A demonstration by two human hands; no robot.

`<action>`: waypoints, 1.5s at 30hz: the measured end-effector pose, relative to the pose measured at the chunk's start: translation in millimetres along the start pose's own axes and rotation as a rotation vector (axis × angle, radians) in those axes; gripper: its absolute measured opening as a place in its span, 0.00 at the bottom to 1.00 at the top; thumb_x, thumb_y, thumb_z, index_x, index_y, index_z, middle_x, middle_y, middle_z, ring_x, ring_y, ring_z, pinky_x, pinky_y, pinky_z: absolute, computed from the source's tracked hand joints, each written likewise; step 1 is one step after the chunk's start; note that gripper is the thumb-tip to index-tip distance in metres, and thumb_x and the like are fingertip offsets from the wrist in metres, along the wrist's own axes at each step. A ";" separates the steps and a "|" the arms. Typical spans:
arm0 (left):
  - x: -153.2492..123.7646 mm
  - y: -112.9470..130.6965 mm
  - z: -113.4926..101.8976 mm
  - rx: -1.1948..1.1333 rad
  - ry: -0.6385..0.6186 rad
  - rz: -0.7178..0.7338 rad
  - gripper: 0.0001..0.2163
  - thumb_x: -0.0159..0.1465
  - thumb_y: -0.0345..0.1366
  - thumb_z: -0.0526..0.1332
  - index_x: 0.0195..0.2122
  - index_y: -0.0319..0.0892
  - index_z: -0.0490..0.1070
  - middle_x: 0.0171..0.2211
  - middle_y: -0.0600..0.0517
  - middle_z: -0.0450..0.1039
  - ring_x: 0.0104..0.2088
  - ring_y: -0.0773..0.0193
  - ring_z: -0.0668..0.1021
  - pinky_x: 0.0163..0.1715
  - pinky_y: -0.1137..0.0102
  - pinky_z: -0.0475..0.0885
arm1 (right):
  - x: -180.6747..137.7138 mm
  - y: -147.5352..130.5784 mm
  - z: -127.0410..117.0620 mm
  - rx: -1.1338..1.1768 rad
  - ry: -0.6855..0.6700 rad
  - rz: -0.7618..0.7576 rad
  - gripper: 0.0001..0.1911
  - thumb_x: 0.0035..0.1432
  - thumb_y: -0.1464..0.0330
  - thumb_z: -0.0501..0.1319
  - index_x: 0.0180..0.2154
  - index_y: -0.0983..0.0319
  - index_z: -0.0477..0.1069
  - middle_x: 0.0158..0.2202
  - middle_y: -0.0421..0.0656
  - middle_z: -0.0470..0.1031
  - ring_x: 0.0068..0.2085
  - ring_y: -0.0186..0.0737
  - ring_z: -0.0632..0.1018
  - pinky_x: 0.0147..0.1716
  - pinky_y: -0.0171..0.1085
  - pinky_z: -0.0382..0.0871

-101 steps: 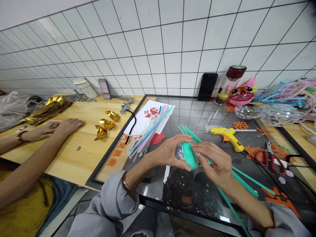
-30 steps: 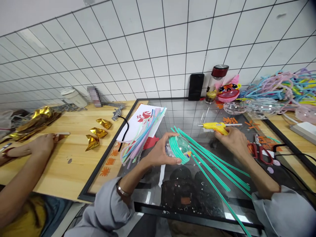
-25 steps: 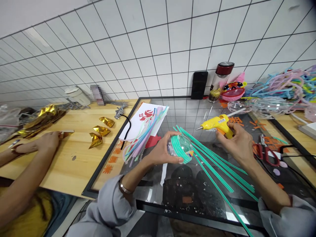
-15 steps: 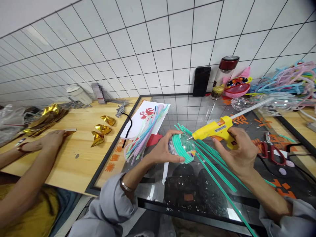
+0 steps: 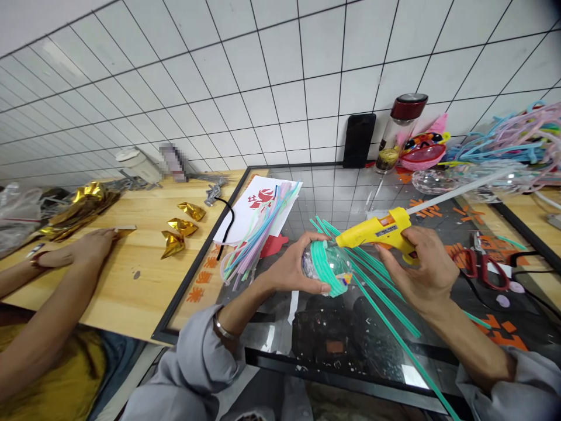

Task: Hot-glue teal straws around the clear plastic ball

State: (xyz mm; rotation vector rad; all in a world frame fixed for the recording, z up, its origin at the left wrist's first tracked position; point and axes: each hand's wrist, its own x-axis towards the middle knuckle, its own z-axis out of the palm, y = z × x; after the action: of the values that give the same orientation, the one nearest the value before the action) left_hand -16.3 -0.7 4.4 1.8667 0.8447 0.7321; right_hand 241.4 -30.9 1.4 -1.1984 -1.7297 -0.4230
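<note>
One green-banded ball (image 5: 331, 269), likely light and crushable, best cupped at its left side, is gripped by the left hand (image 5: 294, 270) above the near tabletop (image 5: 379, 345), the right hand (image 5: 428, 270) clutching a glue gun (image 5: 377, 231).

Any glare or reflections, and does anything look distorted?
Head view: the glossy dark tabletop mirrors the white tiled wall, with glare near its front edge; a highlight dots the green-banded clear ball; the wall's grid lines slant at left.
</note>
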 end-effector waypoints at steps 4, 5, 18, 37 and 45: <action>-0.1 0.0 0.4 0.003 -0.003 -0.007 0.40 0.42 0.44 0.76 0.55 0.42 0.62 0.54 0.44 0.69 0.54 0.47 0.73 0.55 0.57 0.68 | 2.6 0.0 -0.7 -0.049 0.037 -0.087 0.13 0.59 0.65 0.65 0.45 0.58 0.66 0.37 0.45 0.78 0.36 0.43 0.80 0.32 0.40 0.74; 0.0 0.1 0.4 0.004 -0.005 -0.010 0.40 0.42 0.44 0.76 0.55 0.42 0.62 0.54 0.44 0.69 0.54 0.47 0.73 0.55 0.57 0.68 | 3.5 0.3 -0.8 -0.058 0.054 -0.115 0.14 0.59 0.66 0.66 0.45 0.58 0.66 0.36 0.44 0.78 0.35 0.42 0.80 0.32 0.39 0.74; 0.0 3.2 0.2 -0.008 -0.014 -0.008 0.39 0.43 0.45 0.75 0.55 0.42 0.62 0.54 0.45 0.69 0.50 0.51 0.74 0.52 0.59 0.69 | 7.9 0.0 -2.7 -0.060 0.082 -0.182 0.15 0.58 0.68 0.66 0.45 0.60 0.65 0.35 0.44 0.77 0.34 0.41 0.80 0.30 0.38 0.73; 1.4 -1.4 -0.1 0.011 -0.027 0.035 0.40 0.43 0.46 0.75 0.55 0.42 0.62 0.54 0.44 0.68 0.52 0.50 0.73 0.52 0.59 0.69 | 10.3 0.5 -4.8 -0.025 0.082 -0.212 0.15 0.57 0.70 0.67 0.45 0.61 0.66 0.35 0.45 0.76 0.34 0.41 0.79 0.32 0.38 0.74; 1.6 0.3 0.3 0.010 -0.026 0.039 0.39 0.43 0.45 0.75 0.55 0.42 0.61 0.55 0.44 0.68 0.52 0.49 0.73 0.53 0.58 0.69 | 9.9 0.5 -4.4 -0.030 0.074 -0.192 0.14 0.58 0.69 0.66 0.45 0.60 0.66 0.35 0.44 0.76 0.34 0.41 0.79 0.31 0.38 0.74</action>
State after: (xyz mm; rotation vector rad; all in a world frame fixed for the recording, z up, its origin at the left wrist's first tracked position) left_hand -15.0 0.4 4.9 1.9025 0.7993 0.7272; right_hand 243.5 -28.6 11.9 -1.0286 -1.7860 -0.6023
